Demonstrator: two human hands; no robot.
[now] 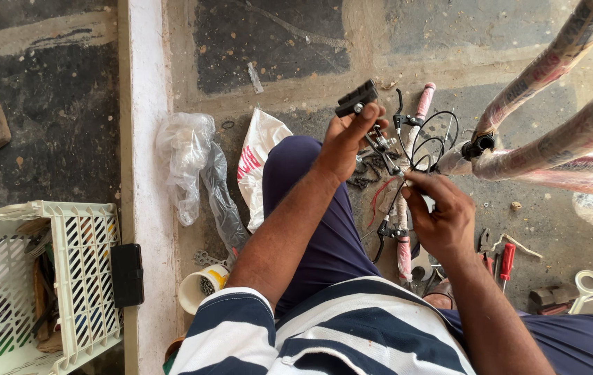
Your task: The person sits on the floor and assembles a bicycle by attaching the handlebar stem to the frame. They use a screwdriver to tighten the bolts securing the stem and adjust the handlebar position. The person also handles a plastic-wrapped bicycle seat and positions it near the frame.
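Note:
My left hand (346, 139) holds up a black bicycle pedal (356, 98) between fingers and thumb, above my knee. My right hand (437, 212) pinches a thin black cable near the end of a wrapped bicycle frame (553, 142). Below and between both hands lies a handlebar (407, 187) with pink grips, brake levers and looped black cables. What exactly the right fingers grip is partly hidden by the hand.
A white plastic crate (81, 278) with tools stands at left, a black phone-like object (127, 275) on the white ledge. Crumpled plastic bags (199, 167), a white cup (203, 286), red-handled pliers and a screwdriver (506, 260) lie on the stone floor.

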